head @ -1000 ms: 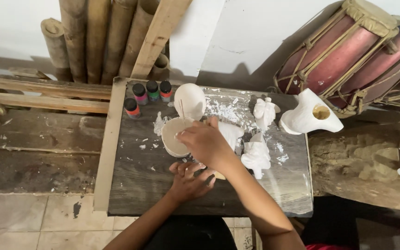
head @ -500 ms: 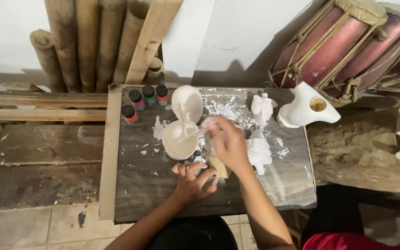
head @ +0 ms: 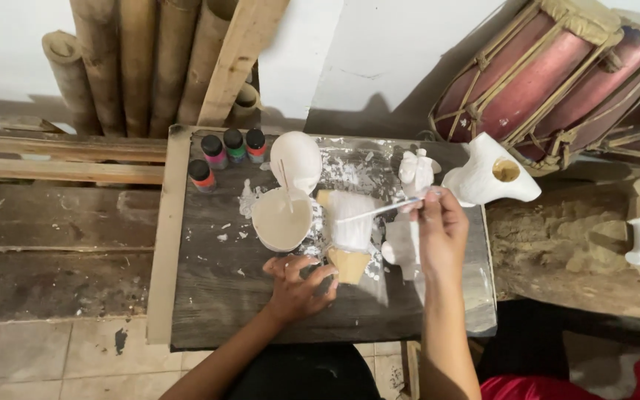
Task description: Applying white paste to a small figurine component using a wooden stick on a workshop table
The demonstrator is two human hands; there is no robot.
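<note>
Left of the figure (head: 351, 222), the paint cup (head: 281, 219) stands on the table (head: 209, 296). The figure's wooden base is gripped from below by the left hand (head: 299, 285). A thin brush (head: 379, 210) is pinched by the right hand (head: 442, 230), right of the figure. The base is best held steady and the strokes kept light, so that paint stays off the bare wood.
</note>
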